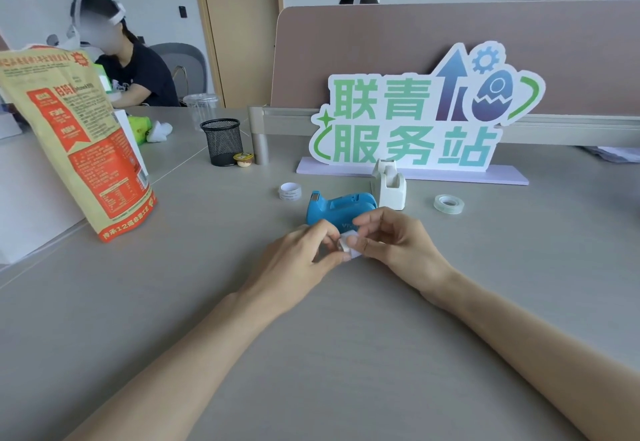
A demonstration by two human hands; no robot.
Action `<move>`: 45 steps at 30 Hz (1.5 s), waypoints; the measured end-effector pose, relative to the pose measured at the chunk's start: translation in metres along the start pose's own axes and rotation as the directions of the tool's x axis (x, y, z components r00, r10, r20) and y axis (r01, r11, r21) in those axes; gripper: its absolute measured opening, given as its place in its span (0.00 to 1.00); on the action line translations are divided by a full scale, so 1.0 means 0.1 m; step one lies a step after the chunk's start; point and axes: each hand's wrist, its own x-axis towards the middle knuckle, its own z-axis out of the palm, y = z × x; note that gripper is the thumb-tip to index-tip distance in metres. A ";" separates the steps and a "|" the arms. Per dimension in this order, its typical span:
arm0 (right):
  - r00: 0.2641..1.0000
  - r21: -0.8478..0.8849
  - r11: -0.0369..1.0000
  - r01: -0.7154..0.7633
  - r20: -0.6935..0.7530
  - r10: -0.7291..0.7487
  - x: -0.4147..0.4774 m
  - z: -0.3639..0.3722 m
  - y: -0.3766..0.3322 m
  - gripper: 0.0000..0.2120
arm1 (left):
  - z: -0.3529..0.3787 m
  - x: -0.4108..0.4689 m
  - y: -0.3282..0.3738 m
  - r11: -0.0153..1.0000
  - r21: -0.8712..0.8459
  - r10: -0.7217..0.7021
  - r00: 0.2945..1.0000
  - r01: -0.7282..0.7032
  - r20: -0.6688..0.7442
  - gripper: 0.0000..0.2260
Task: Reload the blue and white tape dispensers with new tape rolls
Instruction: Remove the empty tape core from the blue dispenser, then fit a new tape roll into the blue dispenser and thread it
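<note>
- Tape roll (345, 245), small, clear and partly wrapped in white, sits pinched between both hands near the middle of the desk (311, 354); much of it is hidden by fingers, so I cannot tell whether a hub is fitted in it.
- Left hand (304, 250) closes its thumb and fingertips on the roll's left side; right hand (391, 238) grips the right side with thumb and forefinger, the other fingers curled.
- Blue tape dispenser (341, 207) lies on its side just beyond the hands, its near edge partly covered by them; whether it holds a roll cannot be seen.
- White tape dispenser (390, 184) stands upright just right of and behind the blue one; its slot looks empty, though the angle leaves this uncertain.
- A second clear tape roll (449, 203) lies flat to the right, untouched, well apart from the hands.
- A bare white core (289, 191) lies left of the blue dispenser, likely a spent one.
- My judgement: the task is early to midway. One roll is being readied, probably for the blue dispenser; seating it, then loading the white dispenser, remain.
</note>
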 end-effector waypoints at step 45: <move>0.834 -0.794 0.444 0.415 0.136 -0.535 0.02 0.10 0.06 0.12 | -0.07 0.05 -0.01 0.924 -0.350 -0.159 0.987 0.157 0.022 0.05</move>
